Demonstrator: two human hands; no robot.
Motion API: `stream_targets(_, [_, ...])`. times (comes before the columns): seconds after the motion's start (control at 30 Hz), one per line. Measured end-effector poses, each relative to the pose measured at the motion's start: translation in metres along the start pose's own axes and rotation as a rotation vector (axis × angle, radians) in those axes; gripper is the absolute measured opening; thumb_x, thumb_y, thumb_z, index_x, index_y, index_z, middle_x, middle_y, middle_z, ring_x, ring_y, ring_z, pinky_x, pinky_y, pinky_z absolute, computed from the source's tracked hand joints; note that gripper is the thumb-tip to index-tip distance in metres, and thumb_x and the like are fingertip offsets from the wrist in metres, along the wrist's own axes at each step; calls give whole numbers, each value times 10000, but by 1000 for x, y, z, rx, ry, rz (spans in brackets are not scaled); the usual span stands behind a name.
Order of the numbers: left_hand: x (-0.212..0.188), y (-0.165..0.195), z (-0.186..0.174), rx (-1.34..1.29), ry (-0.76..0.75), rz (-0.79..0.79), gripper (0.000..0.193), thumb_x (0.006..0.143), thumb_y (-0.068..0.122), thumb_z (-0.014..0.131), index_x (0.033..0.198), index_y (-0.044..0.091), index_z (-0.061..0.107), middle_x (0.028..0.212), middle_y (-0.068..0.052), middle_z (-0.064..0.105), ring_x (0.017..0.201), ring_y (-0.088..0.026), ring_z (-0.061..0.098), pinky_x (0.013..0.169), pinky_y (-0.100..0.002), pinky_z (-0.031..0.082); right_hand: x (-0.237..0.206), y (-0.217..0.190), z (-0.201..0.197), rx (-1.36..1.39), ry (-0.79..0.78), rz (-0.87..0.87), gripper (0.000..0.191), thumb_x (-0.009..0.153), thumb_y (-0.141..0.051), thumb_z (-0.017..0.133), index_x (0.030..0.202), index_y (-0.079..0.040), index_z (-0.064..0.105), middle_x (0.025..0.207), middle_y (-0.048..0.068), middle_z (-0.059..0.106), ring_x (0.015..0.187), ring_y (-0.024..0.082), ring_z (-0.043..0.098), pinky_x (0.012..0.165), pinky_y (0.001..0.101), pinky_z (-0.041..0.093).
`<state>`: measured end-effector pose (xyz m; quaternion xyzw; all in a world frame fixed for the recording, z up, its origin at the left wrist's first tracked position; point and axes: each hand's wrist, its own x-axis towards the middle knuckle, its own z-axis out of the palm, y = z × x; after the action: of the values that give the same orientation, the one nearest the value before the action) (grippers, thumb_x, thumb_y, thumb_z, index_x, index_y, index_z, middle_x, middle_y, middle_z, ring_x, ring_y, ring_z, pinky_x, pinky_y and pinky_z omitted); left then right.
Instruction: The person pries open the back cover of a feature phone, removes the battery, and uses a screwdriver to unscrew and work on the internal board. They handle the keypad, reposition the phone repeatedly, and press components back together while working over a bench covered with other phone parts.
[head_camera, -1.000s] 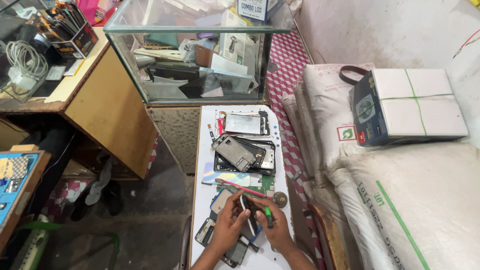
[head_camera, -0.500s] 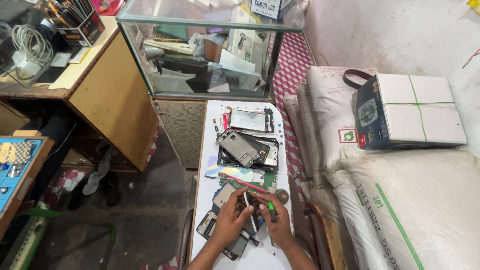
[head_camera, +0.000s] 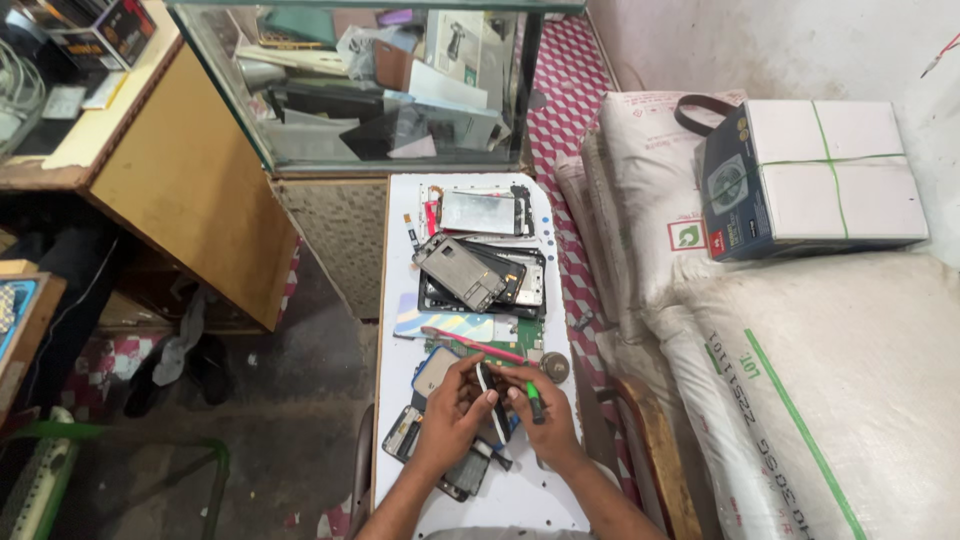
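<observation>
fingers (head_camera: 478, 398) of both hands closed round an upright phone part (head_camera: 487, 393) (green-handled tool (head_camera: 535, 402) in right)

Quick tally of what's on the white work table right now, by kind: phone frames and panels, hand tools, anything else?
Phone frames, panels and covers: about 7, overlapping, e.g. dark frame, silver frame, iridescent back cover
Tools: 2, pink toothbrush, green-handled screwdriver in right hand
Thin part held on edge: 1, in left hand
Round metal piece: 1
Total: about 11
</observation>
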<state>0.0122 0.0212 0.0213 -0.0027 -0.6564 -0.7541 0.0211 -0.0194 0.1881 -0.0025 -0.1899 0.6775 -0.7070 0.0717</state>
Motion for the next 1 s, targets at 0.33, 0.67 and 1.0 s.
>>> stream_targets(0.33, [1,3,0,14,4,-37,562,945,162,691,1446,36,469,1052,-95,698,902,-104,668,744,-257,586,1,1,3,5,10,57,292,1023,-111,564,1285,6,617,1260,129,723,1126,171,684,904,298,573])
stream_targets(0.67, [1,3,0,65,2,-45,557,941,189,687,1434,41,475,1000,-82,724,853,-92,677,711,-245,583,1,2,2,-9,12,37,292,1028,-121,566,1285,0,636,1212,123,732,1109,173,695,907,292,571])
stream_targets(1.0, [1,-1,-1,76,-5,-39,559,940,184,686,1434,37,469,1052,-91,722,919,-106,704,758,-260,604,2,3,2,-20,19,36,288,1024,-100,564,1286,4,627,1220,132,731,1112,169,694,919,292,574])
